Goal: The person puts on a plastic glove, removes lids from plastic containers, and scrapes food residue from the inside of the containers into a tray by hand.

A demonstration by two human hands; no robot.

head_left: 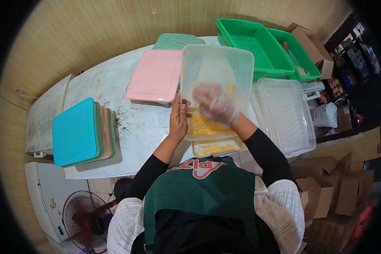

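A clear plastic container (241, 63) is tipped toward me over the table, with yellow crumbs (205, 126) gathered along its near side and a few bits stuck farther up. My left hand (179, 120), bare, grips its left wall. Inside it is my right hand (216, 103) in a clear plastic glove; motion blurs its fingers, and I cannot make out whether they hold anything. Just below the near edge sits a second clear container (195, 149), also holding yellow crumbs.
A pink-lidded container (153, 76) stands left of my left hand, with a pale green lid (173, 40) behind. Farther left is a stack of lids, a blue lid (74, 132) on top. Green tubs (258, 46) and clear bins (285, 114) stand right. A fan (86, 220) is lower left.
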